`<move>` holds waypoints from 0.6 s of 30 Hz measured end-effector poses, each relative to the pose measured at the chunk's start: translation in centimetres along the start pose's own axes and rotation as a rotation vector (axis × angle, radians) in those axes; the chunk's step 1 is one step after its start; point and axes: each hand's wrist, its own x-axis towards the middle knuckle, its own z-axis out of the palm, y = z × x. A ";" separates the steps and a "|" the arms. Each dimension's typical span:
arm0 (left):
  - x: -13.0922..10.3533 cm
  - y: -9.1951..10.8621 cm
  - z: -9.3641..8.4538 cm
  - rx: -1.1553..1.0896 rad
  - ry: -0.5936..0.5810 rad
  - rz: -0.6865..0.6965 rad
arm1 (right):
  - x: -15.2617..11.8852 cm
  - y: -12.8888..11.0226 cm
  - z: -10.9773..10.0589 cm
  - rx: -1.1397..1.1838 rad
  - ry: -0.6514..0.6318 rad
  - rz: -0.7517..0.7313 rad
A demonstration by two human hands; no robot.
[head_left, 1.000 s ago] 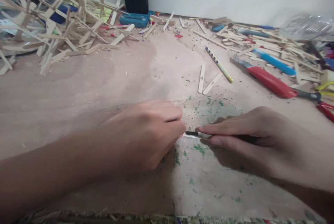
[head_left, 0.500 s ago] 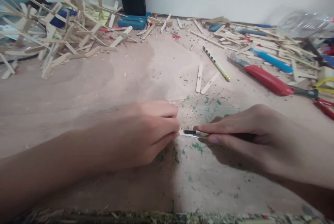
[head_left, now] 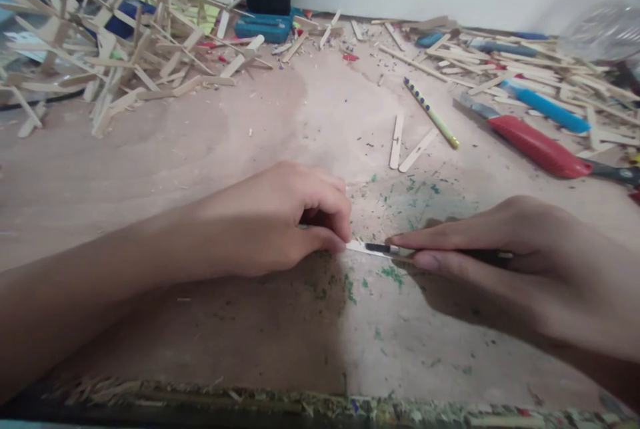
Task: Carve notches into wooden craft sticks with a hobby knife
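Observation:
Near the middle of the wooden table, my left hand (head_left: 280, 216) pinches the left end of a flat craft stick (head_left: 356, 246) between thumb and fingers. My right hand (head_left: 520, 262) grips a slim craft knife (head_left: 394, 250) like a pen. Its dark blade points left and lies along the stick, close to my left fingertips. The right thumb sits by the stick's other end; whether it also holds the stick is hard to see. Green shavings (head_left: 393, 274) are scattered under and around both hands. Beyond them lie two loose craft sticks (head_left: 396, 142) with small slots.
A patterned pencil (head_left: 431, 112), a red-handled knife (head_left: 540, 146) and a blue-handled tool (head_left: 547, 106) lie at the right. Crossed sticks (head_left: 145, 49) pile up at the back left, beside a teal block (head_left: 264, 28). A clear plastic bottle (head_left: 605, 29) is at the back right.
My left hand has turned, its fingers now lifted into a looser pinch with a gap showing. More of the stick shows. The view has shifted slightly; the knife stays at the stick.

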 end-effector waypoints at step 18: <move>0.1 0.0 0.0 -0.011 0.010 0.017 | 0.2 0.1 -0.3 0.005 -0.040 0.024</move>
